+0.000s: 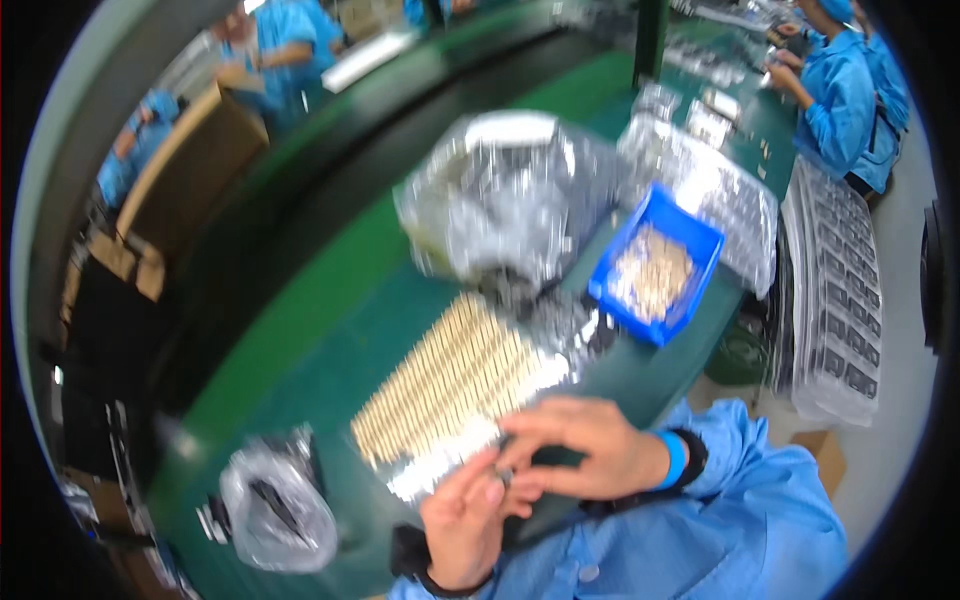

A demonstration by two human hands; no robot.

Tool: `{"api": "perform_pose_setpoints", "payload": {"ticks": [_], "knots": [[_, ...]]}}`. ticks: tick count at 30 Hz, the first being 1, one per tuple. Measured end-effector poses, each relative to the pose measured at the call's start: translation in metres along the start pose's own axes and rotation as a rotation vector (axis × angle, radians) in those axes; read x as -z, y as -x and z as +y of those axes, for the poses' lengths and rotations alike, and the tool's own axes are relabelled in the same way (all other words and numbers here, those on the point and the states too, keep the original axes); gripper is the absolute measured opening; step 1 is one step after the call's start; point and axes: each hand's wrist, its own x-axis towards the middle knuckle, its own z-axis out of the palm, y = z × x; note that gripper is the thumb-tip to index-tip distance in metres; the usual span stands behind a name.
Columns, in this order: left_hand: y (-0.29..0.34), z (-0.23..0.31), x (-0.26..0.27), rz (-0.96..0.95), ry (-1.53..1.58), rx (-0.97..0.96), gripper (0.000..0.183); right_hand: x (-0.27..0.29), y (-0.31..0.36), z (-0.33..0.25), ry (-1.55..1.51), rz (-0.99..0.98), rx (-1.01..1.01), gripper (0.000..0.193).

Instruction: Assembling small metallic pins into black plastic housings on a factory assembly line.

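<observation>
Both hands, left hand and right hand, are pinching one small part (blurred) in a shared grip. A tray of tan pieces is lying just beyond the grip on the tabletop.

Whole view smeared by motion blur. Small dark piece pinched between left hand and right hand: too small, too blurred to identify. Pale parts in blue bin melt into one beige mass. Rows on tray unreadable singly. Contents of clear bag only dark shapes. Silvery foil bag hides whatever lies inside. Left wrist cut by lower edge.
</observation>
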Motion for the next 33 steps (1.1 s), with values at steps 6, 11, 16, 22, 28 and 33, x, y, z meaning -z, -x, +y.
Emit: {"api": "perform_pose_setpoints", "payload": {"ticks": [6,11,16,22,28,33], "knots": [[-0.005,0.002,0.002,-0.038,-0.02,-0.143,0.033,-0.007,0.002,0.008,-0.126,0.012,-0.049,0.055],[-0.004,-0.008,0.002,0.001,-0.107,-0.277,0.031,-0.013,0.012,0.015,-0.192,0.031,-0.112,0.057],[0.002,-0.015,0.005,0.012,-0.601,-0.585,0.032,-0.008,0.014,0.013,-0.118,-0.033,-0.032,0.06],[-0.002,-0.005,-0.007,0.004,-0.356,-0.365,0.035,-0.003,0.009,0.016,-0.075,-0.006,0.067,0.057],[-0.006,0.001,0.004,-0.109,0.007,-0.067,0.034,-0.003,0.009,0.019,-0.098,-0.015,0.088,0.054],[-0.006,-0.003,-0.001,-0.031,-0.007,-0.113,0.03,-0.005,0.009,0.019,-0.146,-0.019,-0.017,0.053]]}}
